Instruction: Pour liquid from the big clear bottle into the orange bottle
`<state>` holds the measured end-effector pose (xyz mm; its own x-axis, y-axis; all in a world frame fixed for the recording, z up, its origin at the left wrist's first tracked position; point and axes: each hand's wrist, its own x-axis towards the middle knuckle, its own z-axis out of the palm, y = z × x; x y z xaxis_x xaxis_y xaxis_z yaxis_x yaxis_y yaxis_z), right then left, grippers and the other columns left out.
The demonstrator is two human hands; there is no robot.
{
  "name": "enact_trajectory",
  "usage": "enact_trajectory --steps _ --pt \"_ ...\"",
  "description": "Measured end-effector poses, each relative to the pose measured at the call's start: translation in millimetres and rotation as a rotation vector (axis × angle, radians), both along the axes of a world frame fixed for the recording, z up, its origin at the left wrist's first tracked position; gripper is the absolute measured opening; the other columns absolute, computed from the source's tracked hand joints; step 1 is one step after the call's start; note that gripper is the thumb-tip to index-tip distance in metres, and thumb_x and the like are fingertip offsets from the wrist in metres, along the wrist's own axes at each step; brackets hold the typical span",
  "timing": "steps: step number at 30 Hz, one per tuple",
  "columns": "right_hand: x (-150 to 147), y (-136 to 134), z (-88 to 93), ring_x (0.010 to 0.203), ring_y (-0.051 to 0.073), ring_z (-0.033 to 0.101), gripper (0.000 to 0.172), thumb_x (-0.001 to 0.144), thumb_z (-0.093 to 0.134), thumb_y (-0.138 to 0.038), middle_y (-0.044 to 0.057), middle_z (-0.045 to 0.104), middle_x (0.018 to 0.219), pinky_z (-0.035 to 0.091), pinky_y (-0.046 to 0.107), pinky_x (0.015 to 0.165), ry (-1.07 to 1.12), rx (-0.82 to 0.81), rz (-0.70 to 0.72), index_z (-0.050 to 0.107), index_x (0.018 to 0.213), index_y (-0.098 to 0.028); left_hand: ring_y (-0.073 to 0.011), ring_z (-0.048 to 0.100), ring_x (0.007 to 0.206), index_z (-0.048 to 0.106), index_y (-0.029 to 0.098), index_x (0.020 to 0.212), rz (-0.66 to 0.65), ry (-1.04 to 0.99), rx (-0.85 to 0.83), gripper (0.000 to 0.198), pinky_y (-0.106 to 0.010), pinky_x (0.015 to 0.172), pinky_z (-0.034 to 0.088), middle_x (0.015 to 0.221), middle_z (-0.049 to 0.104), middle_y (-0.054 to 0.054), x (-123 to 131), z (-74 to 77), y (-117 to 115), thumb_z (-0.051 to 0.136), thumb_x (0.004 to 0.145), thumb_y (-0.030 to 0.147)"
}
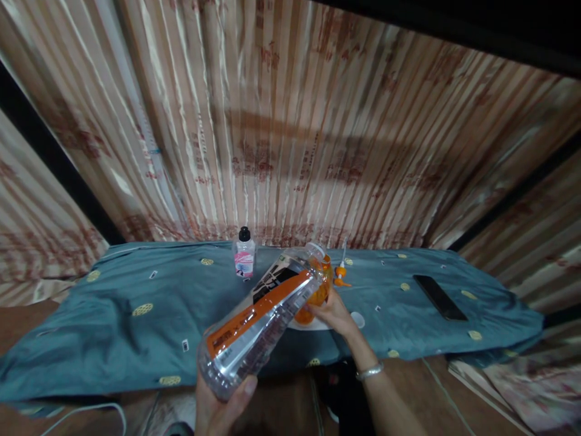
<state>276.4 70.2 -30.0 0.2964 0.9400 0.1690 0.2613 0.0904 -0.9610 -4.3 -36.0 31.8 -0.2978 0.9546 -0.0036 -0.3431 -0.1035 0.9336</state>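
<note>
My left hand (227,402) is wrapped round the base of a large clear plastic bottle (261,318) with an orange, white and black label. The bottle lies tilted, its neck up and to the right, close to the top of an orange bottle (321,293). Behind the big bottle's neck, my right hand (333,312) grips the orange bottle, which is partly hidden. Whether liquid flows between them I cannot tell. An orange pump head (341,274) with a clear tube lies just right of the orange bottle. A small clear bottle (245,257) with a black cap stands to the left.
A teal patterned cloth (113,315) covers the long surface. On it, a black phone (439,297) lies at the right, and a white round disc (357,320) sits near my right wrist. Patterned curtains (281,121) hang behind. A white cable (91,409) is at lower left.
</note>
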Motion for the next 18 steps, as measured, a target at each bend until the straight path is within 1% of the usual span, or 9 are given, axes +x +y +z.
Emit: enact_trajectory --steps 2,3,5,6,8,10,12,14,18 --pt "1 -2 10.9 0.128 0.043 0.088 0.095 0.056 0.118 -0.068 0.013 0.094 0.132 0.069 0.064 0.12 -0.024 0.006 0.009 0.081 0.134 -0.027 -0.04 0.091 0.103 0.069 0.027 0.158 -0.013 -0.016 -0.015 0.109 -0.048 0.087 0.078 0.121 0.092 -0.011 1 6.7 0 0.11 0.068 0.073" --pt "1 -3 17.3 0.13 0.043 0.088 0.09 0.059 0.117 -0.065 0.011 0.094 0.129 0.069 0.063 0.121 -0.042 0.001 0.041 0.082 0.132 -0.027 -0.039 0.091 0.101 0.069 0.027 0.159 -0.021 -0.019 -0.013 0.11 -0.047 0.086 0.078 0.12 0.092 -0.011 1 10.6 0 0.11 0.067 0.072" --pt "3 -4 30.1 0.126 0.042 0.088 0.08 0.063 0.115 -0.059 0.008 0.094 0.12 0.07 0.061 0.119 -0.083 -0.024 0.097 0.084 0.129 -0.026 -0.037 0.092 0.101 0.071 0.027 0.156 -0.032 -0.028 -0.005 0.108 -0.044 0.087 0.078 0.121 0.092 -0.01 2 17.7 0 0.112 0.067 0.071" --pt "4 -5 35.6 0.124 0.041 0.089 0.077 0.065 0.114 -0.055 0.007 0.093 0.116 0.07 0.06 0.118 -0.103 -0.027 0.105 0.084 0.129 -0.026 -0.0359 0.092 0.1 0.072 0.026 0.154 -0.034 -0.039 -0.005 0.106 -0.043 0.087 0.078 0.121 0.092 -0.01 2 20.5 0 0.113 0.066 0.07" --pt "5 -5 44.1 0.122 0.041 0.089 0.076 0.066 0.113 -0.046 0.006 0.092 0.114 0.07 0.06 0.118 -0.129 -0.011 0.105 0.085 0.133 -0.026 -0.035 0.091 0.098 0.073 0.026 0.152 -0.036 -0.06 -0.013 0.104 -0.043 0.086 0.078 0.121 0.092 -0.01 2 24.2 -1 0.114 0.067 0.069" --pt "6 -5 48.8 0.121 0.041 0.089 0.08 0.066 0.111 -0.041 0.006 0.092 0.116 0.071 0.061 0.117 -0.137 0.005 0.107 0.084 0.139 -0.026 -0.0373 0.092 0.099 0.072 0.026 0.155 -0.032 -0.069 -0.019 0.107 -0.046 0.085 0.079 0.121 0.092 -0.011 1 26.0 -2 0.114 0.066 0.069" --pt "6 -6 51.1 0.118 0.04 0.09 0.084 0.067 0.109 -0.04 0.006 0.092 0.117 0.072 0.06 0.114 -0.125 0.013 0.116 0.082 0.144 -0.027 -0.0399 0.092 0.101 0.07 0.026 0.16 -0.026 -0.071 -0.024 0.114 -0.049 0.085 0.08 0.122 0.092 -0.011 0 27.5 -3 0.114 0.065 0.071" --pt "5 -7 52.4 0.115 0.038 0.09 0.085 0.068 0.108 -0.04 0.006 0.093 0.118 0.073 0.058 0.11 -0.105 0.023 0.125 0.08 0.147 -0.027 -0.0403 0.092 0.103 0.07 0.027 0.162 -0.022 -0.077 -0.031 0.116 -0.049 0.085 0.081 0.124 0.092 -0.012 -3 29.7 -4 0.114 0.064 0.07" --pt "2 -8 54.5 0.111 0.035 0.089 0.079 0.07 0.104 -0.039 0.005 0.093 0.12 0.074 0.053 0.107 -0.1 0.011 0.153 0.08 0.144 -0.027 -0.0374 0.091 0.101 0.075 0.027 0.156 -0.041 -0.059 -0.022 0.106 -0.045 0.087 0.078 0.124 0.092 -0.011 -8 31.7 -3 0.115 0.066 0.067"
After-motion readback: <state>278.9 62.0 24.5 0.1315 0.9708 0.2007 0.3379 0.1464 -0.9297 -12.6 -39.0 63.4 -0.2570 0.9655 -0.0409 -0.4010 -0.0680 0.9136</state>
